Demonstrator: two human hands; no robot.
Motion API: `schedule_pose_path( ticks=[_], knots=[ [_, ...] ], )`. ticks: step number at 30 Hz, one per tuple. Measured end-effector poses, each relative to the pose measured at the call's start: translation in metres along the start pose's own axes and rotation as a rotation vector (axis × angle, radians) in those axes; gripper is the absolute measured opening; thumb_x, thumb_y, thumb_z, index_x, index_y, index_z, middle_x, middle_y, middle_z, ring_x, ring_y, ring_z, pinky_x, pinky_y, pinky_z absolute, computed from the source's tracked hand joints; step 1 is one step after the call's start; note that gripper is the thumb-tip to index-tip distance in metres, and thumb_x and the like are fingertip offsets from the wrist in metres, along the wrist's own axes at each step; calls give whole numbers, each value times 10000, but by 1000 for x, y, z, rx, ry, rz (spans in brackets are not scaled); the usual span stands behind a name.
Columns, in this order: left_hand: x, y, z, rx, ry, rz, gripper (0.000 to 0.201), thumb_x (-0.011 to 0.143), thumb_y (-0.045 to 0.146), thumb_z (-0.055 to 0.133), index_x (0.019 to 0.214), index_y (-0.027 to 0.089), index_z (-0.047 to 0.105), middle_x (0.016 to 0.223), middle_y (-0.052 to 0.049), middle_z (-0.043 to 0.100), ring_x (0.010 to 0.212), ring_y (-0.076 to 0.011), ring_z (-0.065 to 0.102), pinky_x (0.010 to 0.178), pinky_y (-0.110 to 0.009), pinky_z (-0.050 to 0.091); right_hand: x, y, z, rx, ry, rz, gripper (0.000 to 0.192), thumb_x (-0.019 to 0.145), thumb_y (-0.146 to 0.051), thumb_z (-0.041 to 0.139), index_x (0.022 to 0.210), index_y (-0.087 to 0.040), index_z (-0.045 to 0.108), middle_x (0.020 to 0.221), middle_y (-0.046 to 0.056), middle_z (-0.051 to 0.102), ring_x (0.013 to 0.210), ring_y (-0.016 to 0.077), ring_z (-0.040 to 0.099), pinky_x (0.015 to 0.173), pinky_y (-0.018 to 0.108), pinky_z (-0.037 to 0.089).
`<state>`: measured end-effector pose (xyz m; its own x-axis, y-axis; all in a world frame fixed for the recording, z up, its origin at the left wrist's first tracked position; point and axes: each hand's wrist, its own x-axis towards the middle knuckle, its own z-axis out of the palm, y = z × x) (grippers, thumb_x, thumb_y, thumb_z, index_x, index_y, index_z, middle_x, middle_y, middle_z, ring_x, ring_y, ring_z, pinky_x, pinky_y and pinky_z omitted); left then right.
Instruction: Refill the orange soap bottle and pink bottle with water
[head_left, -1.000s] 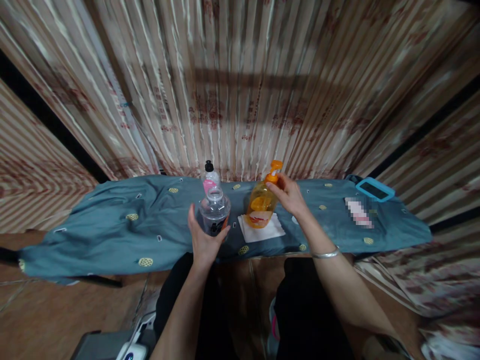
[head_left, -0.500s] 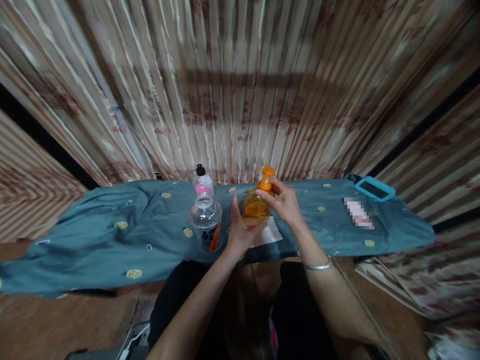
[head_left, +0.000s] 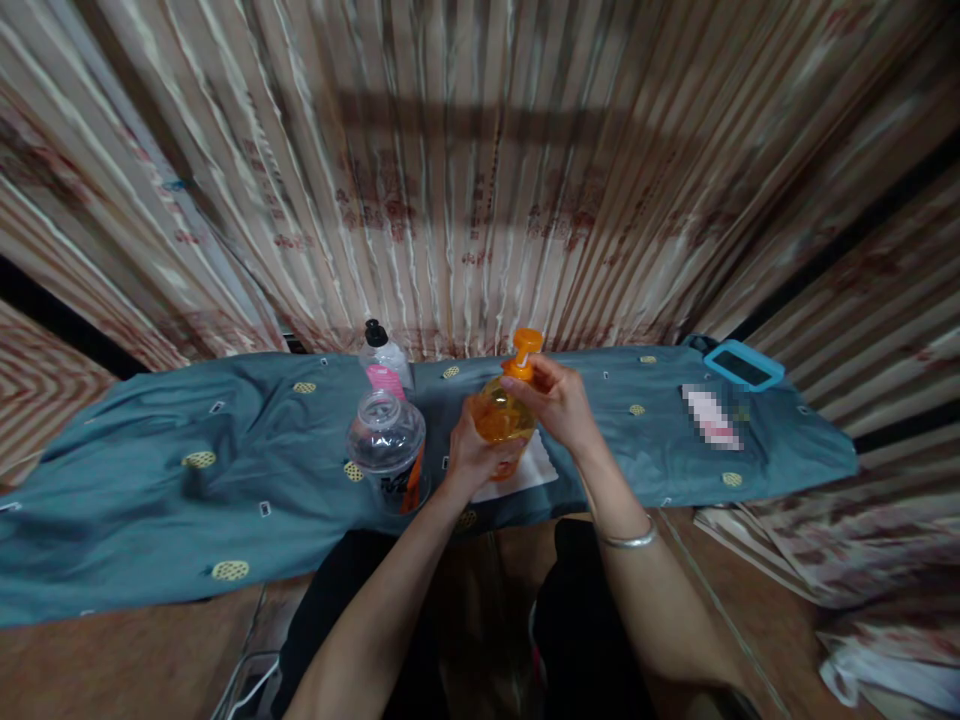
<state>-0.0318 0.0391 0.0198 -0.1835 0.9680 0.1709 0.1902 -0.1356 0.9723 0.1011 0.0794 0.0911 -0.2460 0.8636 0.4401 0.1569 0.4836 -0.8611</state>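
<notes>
A pump bottle (head_left: 504, 408) of amber liquid with an orange pump head (head_left: 528, 345) stands upright before me. My left hand (head_left: 474, 450) is wrapped round its lower body. The fingers of my right hand (head_left: 556, 398) grip the orange collar just under the pump head. Beneath the bottle lies a white sheet (head_left: 538, 470), partly covered by it and my left hand. To the left stands a clear plastic cup with a domed lid (head_left: 386, 440); it has black and orange print. Behind the cup is a clear bottle with a black cap and pink label (head_left: 385, 365).
A teal cloth with pineapple prints (head_left: 292, 450) covers the narrow table. At its right end lie a blue-framed device (head_left: 744, 366) and a blurred-out pink and white item (head_left: 711, 418). Striped curtains (head_left: 450, 200) hang close behind the table and on both sides.
My left hand has closed round the bottle, its thumb no longer sticking up. My right hand stays at the pump collar. The view has shifted slightly, moving the cup leftward in the picture.
</notes>
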Motion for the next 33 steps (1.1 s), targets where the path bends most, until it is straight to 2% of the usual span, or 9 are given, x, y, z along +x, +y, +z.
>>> schedule_pose_path(
  ticks=[6,10,13,18,21,24,27,30,33],
  knots=[
    [0,-12,-2,-62,-24,50,747,549,335,911,1183,230,529,1159,-43,694,1071,-264,680,927,-400,551,2,-5,-5,87,-173,-7,336,855,-513,684,911,-186,630,857,7,648,814,166,632,791,378,530],
    [-2,-9,-3,-16,-11,61,739,561,333,905,1189,228,530,1163,-44,691,1076,-262,678,933,-395,546,3,0,-7,54,-43,-26,423,755,-465,793,1010,-189,601,1034,38,659,984,212,633,936,453,487],
    [-5,-5,-3,-5,-12,45,736,558,329,903,1181,224,527,1147,-43,696,1059,-259,686,914,-390,551,2,2,-9,4,39,-21,369,751,-431,804,922,-186,587,963,20,650,944,207,625,932,459,473],
    [-8,2,-4,-6,-18,21,732,560,327,899,1177,224,518,1159,-43,697,1079,-253,680,916,-378,548,-1,-7,-15,43,-142,-28,366,827,-503,712,994,-186,641,995,39,684,960,205,652,910,444,508],
    [-8,2,-3,-7,-17,40,703,568,329,892,1157,224,522,1141,-36,701,1068,-246,683,910,-373,548,-2,-8,-15,-2,-80,-26,447,787,-487,759,1093,-191,623,1088,56,674,1049,231,628,979,485,470],
    [-8,-1,-3,-2,-10,55,701,568,342,891,1153,220,524,1137,-40,700,1065,-251,683,925,-387,542,-1,-7,-15,-78,46,-15,456,708,-448,835,1004,-188,605,1100,56,660,1069,246,606,1020,516,419],
    [-8,-3,-3,-4,-14,59,715,570,358,893,1166,221,522,1160,-50,692,1081,-259,677,937,-398,538,-2,-12,-18,-49,-62,-5,390,781,-502,761,972,-191,624,1067,55,682,1026,227,633,984,484,459],
    [-9,-5,-2,-9,-9,69,732,564,348,899,1179,221,522,1178,-57,688,1100,-263,670,950,-404,535,-2,-17,-21,5,-212,-6,423,852,-552,665,1084,-200,644,1074,61,699,1036,219,650,962,458,492],
    [-9,-5,-2,-10,-3,80,731,564,337,901,1182,222,527,1181,-56,689,1107,-262,670,953,-401,538,-3,-16,-19,-41,-99,3,526,778,-529,756,1158,-195,611,1143,76,681,1101,248,623,1025,508,438]
  ],
)
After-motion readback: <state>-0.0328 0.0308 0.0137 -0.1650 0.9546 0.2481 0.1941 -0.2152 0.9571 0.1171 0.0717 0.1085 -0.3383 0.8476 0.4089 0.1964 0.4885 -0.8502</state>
